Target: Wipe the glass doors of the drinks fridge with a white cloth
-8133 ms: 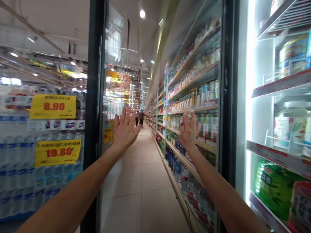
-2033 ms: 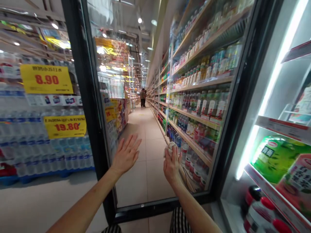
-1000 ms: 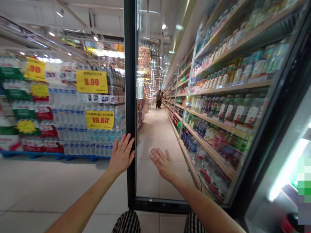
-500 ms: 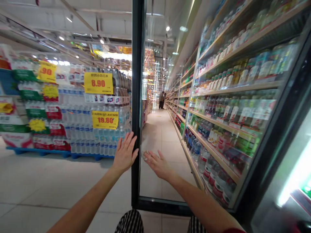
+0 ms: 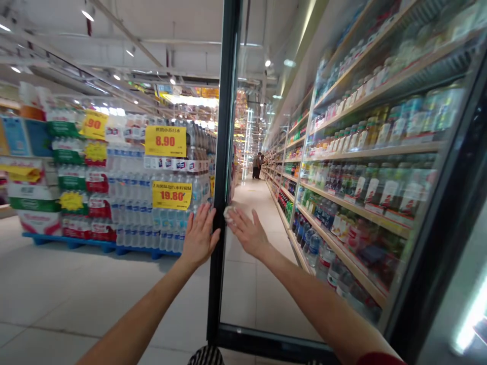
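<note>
A glass door (image 5: 243, 284) in a black frame stands open in front of me. My left hand (image 5: 200, 235) lies at the left upright of the black door frame (image 5: 217, 263), its fingers stretched out and nothing in it. My right hand (image 5: 249, 230) presses a pale crumpled cloth (image 5: 229, 213) to the glass close beside that same upright. Most of the cloth is hidden under the fingers.
Wooden shelves of bottled drinks (image 5: 357, 192) run along the right, seen through the glass. Stacked water packs (image 5: 133, 203) with yellow price signs (image 5: 165, 141) sit on a blue pallet (image 5: 155, 252) at left. Two people (image 5: 257, 166) stand far down the aisle. A lit cooler edge (image 5: 470, 314) shows at lower right.
My right hand has moved the cloth leftward across the glass, then up along the left frame edge. My left hand has shifted from in front of the glass to the frame. The view has turned left.
</note>
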A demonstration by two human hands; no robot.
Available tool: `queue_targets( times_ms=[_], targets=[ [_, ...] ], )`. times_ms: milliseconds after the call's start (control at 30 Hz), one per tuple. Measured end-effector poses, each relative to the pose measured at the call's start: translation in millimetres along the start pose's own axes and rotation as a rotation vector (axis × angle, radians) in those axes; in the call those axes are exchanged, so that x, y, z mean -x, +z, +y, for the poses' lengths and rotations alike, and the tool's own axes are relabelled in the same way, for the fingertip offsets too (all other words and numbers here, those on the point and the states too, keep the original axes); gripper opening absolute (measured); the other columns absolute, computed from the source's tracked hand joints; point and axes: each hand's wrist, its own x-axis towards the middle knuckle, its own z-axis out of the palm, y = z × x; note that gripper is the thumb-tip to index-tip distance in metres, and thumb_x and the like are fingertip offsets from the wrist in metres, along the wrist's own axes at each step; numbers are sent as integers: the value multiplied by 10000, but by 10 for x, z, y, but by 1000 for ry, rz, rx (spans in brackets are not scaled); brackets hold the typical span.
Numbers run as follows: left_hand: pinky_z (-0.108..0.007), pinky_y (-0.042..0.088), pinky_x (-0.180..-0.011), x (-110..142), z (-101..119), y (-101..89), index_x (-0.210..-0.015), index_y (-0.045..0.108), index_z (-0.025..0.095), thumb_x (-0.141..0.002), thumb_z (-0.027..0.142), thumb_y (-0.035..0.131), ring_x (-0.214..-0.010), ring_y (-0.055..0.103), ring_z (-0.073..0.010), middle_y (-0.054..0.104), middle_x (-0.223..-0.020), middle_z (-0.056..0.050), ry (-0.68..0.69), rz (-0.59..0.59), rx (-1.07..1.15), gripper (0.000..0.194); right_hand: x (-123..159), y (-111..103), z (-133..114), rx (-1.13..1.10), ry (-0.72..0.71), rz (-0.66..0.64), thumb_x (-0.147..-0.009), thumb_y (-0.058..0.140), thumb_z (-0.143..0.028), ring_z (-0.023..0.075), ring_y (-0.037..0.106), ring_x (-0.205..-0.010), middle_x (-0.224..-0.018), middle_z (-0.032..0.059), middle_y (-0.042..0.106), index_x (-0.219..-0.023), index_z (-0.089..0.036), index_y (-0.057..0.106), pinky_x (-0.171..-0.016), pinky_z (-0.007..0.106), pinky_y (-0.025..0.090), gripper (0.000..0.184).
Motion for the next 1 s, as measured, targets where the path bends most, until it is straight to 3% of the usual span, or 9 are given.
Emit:
queue_targets(
  times_ms=[100, 300, 367, 567, 800, 1000],
  targets=[
    [-446, 195, -1095, -165, -16, -37, -1400, 207, 166, -850, 272, 439, -1362, 194, -221, 293, -1442, -141, 27, 25, -21, 606, -66, -1, 73, 2, -92, -10, -876, 424, -201, 213, 258, -1344, -1431, 53, 359, -1206, -228, 510, -1104, 526, 108, 342],
    [-438, 172, -1104, -620, 77, -99, -1385, 245, 143, -852, 268, 432, -1370, 165, -219, 275, -1449, -144, 57, 94, -13, 578, -834, -382, 591, 83, 219, 101, -880, 418, -224, 245, 212, -1358, -1466, 79, 282, -1242, -226, 482, -1085, 572, 84, 367],
    [-433, 166, -1105, -729, 110, -116, -1384, 250, 143, -855, 274, 423, -1368, 171, -217, 276, -1449, -141, 54, 120, 0, 572, -875, -427, 611, 86, 215, 100, -877, 418, -220, 251, 195, -1363, -1469, 76, 277, -1258, -226, 468, -1082, 572, 94, 384],
    [-431, 175, -1100, -948, 50, -152, -1383, 254, 152, -866, 296, 398, -1365, 187, -211, 282, -1448, -136, 28, 162, -5, 556, -763, -298, 560, 113, -35, 69, -891, 387, -226, 234, 242, -1346, -1444, 58, 334, -1235, -224, 491, -1088, 550, 118, 360],
    [-439, 177, -1092, -1196, 54, -109, -1385, 258, 162, -872, 328, 384, -1364, 190, -219, 290, -1446, -132, -17, 206, 7, 554, -1494, -656, 1077, 157, 188, 131, -892, 387, -234, 258, 231, -1350, -1466, 61, 286, -1281, -251, 439, -1072, 593, 131, 393],
    [-432, 182, -1091, -1274, 60, -109, -1367, 296, 146, -874, 329, 383, -1358, 212, -218, 316, -1432, -140, -9, 251, 3, 533, -1345, -547, 912, 177, 68, 94, -901, 359, -251, 248, 213, -1356, -1471, 52, 276, -1320, -254, 385, -1079, 569, 143, 420]
  ],
)
